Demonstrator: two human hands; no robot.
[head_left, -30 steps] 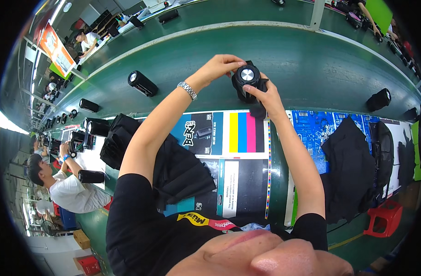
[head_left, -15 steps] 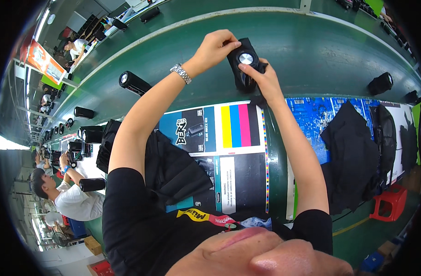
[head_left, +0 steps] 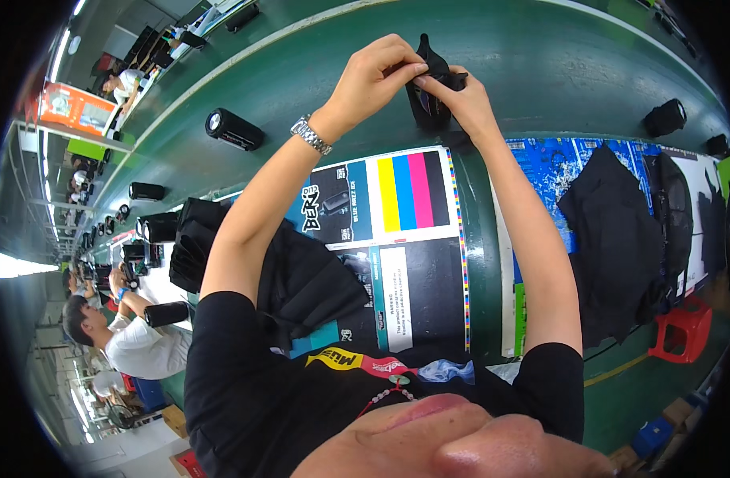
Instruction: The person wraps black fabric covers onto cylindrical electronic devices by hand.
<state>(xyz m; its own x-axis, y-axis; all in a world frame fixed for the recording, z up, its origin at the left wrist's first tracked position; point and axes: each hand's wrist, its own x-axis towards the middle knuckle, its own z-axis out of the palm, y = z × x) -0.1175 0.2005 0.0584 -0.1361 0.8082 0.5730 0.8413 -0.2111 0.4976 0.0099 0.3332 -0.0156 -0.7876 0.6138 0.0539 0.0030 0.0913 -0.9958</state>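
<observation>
Far out over the green work surface, both hands hold a soft black cloth pouch [head_left: 430,111]. My left hand [head_left: 374,80], with a metal watch at its wrist, pinches the pouch's upper edge between thumb and fingertips. On the other side my right hand [head_left: 467,103] grips the cloth, its thumb near the left fingertips and its fingers behind. A pointed corner of fabric sticks up above the hands. The pouch looks filled, but its contents are mostly hidden under the cloth. Left of my left arm a black cylindrical speaker [head_left: 234,129] with a silver end lies on the surface.
Black cloth pouches [head_left: 309,279] lie piled on a printed sheet [head_left: 413,203], and more black cloth [head_left: 608,239] is on the right. Another black cylinder [head_left: 665,117] sits at far right. A co-worker [head_left: 134,338] works at left. A red stool [head_left: 680,331] stands lower right.
The speaker's silver round end, showing between my hands before, is now covered by black cloth. Both hands have moved slightly up and closer together at the pouch's edge.
</observation>
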